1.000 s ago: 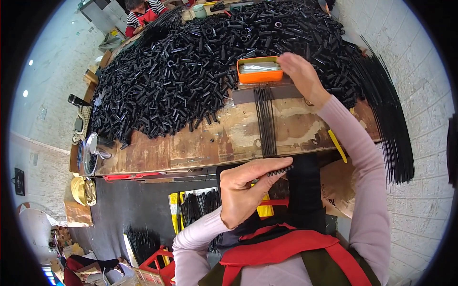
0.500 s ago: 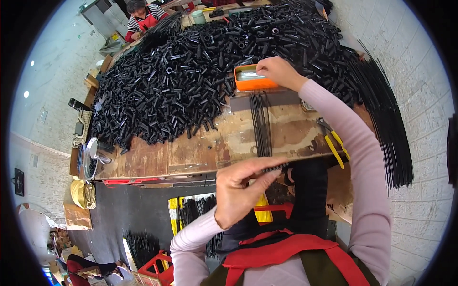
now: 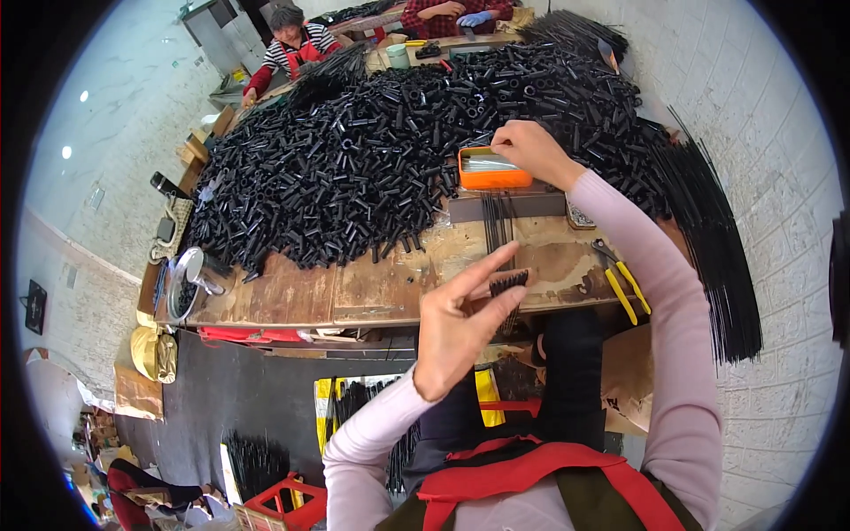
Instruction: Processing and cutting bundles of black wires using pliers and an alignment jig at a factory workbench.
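My left hand (image 3: 462,317) is raised in front of the table edge, its thumb and fingers closed on a close-set row of small dark pieces (image 3: 509,282). Whether these join the thin black rods (image 3: 496,217) lying behind them on the table, I cannot tell. My right hand (image 3: 536,152) reaches over the far right rim of an orange box (image 3: 494,180), with thumb and fingertips drawn together. Thin pale, shiny strips (image 3: 485,165) lie inside the box. What the right fingertips hold, if anything, is too small to make out.
A big heap of short black tubes (image 3: 354,168) covers much of the wooden table (image 3: 372,296). Yellow-handled pliers (image 3: 622,281) lie at its right edge, near hanging long black rods (image 3: 713,239). A round clear container (image 3: 188,283) stands left. Two people (image 3: 297,44) sit across.
My left hand has lifted and turned, showing the row of dark pieces more fully. My right hand stays at the orange box. The whole view has shifted, bringing a second person into sight.
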The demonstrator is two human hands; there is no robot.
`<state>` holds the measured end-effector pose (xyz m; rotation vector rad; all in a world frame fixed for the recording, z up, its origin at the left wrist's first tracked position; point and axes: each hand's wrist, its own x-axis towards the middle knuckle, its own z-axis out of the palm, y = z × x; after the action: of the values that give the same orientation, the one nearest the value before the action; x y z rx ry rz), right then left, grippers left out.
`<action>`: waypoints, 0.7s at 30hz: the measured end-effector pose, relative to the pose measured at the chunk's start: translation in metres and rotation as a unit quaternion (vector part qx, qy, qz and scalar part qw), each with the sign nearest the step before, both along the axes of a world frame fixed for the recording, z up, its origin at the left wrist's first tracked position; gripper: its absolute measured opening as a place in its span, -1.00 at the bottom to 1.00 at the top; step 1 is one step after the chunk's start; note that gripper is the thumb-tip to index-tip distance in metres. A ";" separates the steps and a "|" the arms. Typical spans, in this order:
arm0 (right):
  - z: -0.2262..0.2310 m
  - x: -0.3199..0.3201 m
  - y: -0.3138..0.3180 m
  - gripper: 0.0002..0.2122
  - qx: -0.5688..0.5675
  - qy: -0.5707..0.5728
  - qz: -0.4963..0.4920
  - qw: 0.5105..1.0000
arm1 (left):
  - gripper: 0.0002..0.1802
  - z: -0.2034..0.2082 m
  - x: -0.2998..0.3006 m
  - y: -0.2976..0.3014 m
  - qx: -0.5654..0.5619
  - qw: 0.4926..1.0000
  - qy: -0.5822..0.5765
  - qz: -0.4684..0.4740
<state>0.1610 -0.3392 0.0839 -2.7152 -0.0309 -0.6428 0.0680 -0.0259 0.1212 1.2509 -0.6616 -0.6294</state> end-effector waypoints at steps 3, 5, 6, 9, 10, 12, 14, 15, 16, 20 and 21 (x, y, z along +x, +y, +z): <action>0.049 -0.073 0.060 -0.85 0.082 -0.079 0.090 0.989 | -0.59 -0.003 0.009 0.000 0.010 1.000 -0.023 0.016; 0.073 -0.123 0.095 -0.73 0.060 -0.137 0.157 0.976 | -0.66 -0.001 0.014 0.000 0.003 0.999 -0.028 0.017; 0.080 -0.147 0.110 -0.73 0.063 -0.134 0.156 0.977 | -0.67 -0.001 0.017 0.000 -0.008 1.000 -0.011 0.012; 0.086 -0.194 0.136 -0.61 0.000 -0.116 0.139 0.984 | -0.69 -0.001 0.019 -0.001 -0.055 0.998 0.017 0.000; 0.086 -0.202 0.139 -0.56 -0.058 -0.111 0.108 0.986 | -0.69 -0.001 0.019 -0.003 -0.055 0.998 0.020 -0.002; 0.084 -0.210 0.142 -0.51 -0.115 -0.104 0.079 0.985 | -0.70 -0.003 0.018 -0.004 -0.058 0.998 0.023 -0.003; 0.078 -0.210 0.142 -0.46 -0.161 -0.127 0.065 0.977 | -0.72 -0.003 0.015 -0.006 -0.065 0.998 0.023 -0.005; 0.077 -0.212 0.143 -0.46 -0.161 -0.127 0.065 0.976 | -0.72 -0.002 0.014 -0.007 -0.069 0.997 0.028 -0.007; 0.075 -0.213 0.144 -0.45 -0.164 -0.121 0.060 0.977 | -0.72 -0.002 0.013 -0.005 -0.071 0.997 0.033 -0.006; 0.070 -0.213 0.150 -0.44 -0.128 -0.112 0.048 0.984 | -0.75 -0.002 0.014 -0.003 -0.058 0.998 0.019 -0.005; 0.069 -0.212 0.151 -0.44 -0.128 -0.112 0.049 0.984 | -0.75 -0.002 0.014 -0.002 -0.061 0.998 0.018 -0.006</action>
<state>-0.0515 -0.1885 0.1526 -2.8450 -0.3211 -0.9710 0.0822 -0.0283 0.1194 1.1205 -0.6681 -0.6098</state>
